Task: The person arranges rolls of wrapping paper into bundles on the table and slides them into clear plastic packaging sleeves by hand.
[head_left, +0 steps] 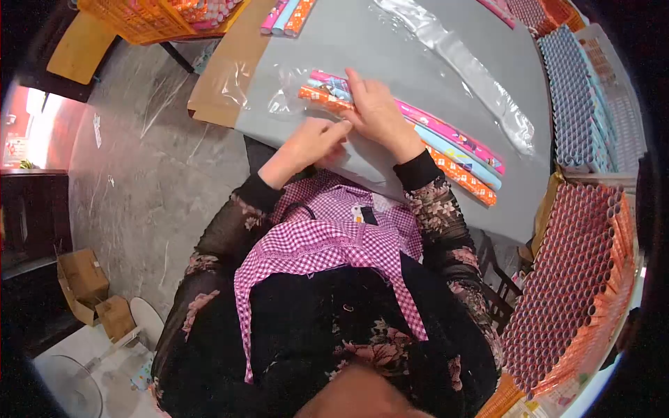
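Three patterned paper rolls, one pink (474, 145), one light blue (456, 161) and one orange (461, 177), lie side by side across the grey table (313, 52). Clear plastic (282, 101) shows around their left ends. My right hand (380, 115) rests over the rolls near their left part, its index finger extended and its thumb low, towards the other hand. Just below the rolls' left end, my left hand (313, 143) has its fingers curled together close to my right thumb. Whatever lies between those fingers is too small to name.
More rolls (287, 15) lie at the table's top left, near an orange basket (150, 21). A long clear plastic strip (460, 63) crosses the table. On the right stand stacks of blue rolls (575, 104) and red rolls (564, 279). Cardboard boxes (83, 279) sit on the floor.
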The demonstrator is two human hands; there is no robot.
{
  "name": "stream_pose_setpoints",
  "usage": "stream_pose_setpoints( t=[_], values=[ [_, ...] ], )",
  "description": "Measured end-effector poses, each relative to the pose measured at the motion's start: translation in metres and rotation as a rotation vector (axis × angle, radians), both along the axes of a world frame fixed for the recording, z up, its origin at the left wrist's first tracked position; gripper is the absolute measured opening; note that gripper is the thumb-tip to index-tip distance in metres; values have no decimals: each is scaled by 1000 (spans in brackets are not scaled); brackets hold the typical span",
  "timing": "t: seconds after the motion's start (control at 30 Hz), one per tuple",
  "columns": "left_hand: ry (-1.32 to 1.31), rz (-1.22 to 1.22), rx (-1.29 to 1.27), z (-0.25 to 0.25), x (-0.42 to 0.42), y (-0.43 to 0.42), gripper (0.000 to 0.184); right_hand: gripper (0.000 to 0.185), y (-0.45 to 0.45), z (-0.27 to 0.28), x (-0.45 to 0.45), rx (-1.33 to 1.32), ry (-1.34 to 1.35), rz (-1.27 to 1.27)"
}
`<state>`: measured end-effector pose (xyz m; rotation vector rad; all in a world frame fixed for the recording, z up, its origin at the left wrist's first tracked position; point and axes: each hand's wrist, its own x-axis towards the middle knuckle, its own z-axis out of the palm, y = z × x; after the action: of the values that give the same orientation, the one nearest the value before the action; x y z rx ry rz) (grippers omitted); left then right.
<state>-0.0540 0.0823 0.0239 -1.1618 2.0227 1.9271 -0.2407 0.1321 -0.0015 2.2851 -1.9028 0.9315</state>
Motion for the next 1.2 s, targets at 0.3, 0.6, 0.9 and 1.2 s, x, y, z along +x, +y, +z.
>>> stream_pose_setpoints(
  t=[0.3,0.6,0.9,1.2],
  values=[
    [113,-327,-1641,-23,-16,-44,94,71,-1,-17,-1,15,16,22],
    [209,-426,-1502,-38,-18,-59,91,73,13,-10,-8,130,-42,55],
    [203,-414,-1517,-44,-18,-56,85,86,136,14,-107,378,137,-117],
    [152,-461,-1397,-33,-32,-39,87,76,166,6,-111,379,110,-175]
  ],
)
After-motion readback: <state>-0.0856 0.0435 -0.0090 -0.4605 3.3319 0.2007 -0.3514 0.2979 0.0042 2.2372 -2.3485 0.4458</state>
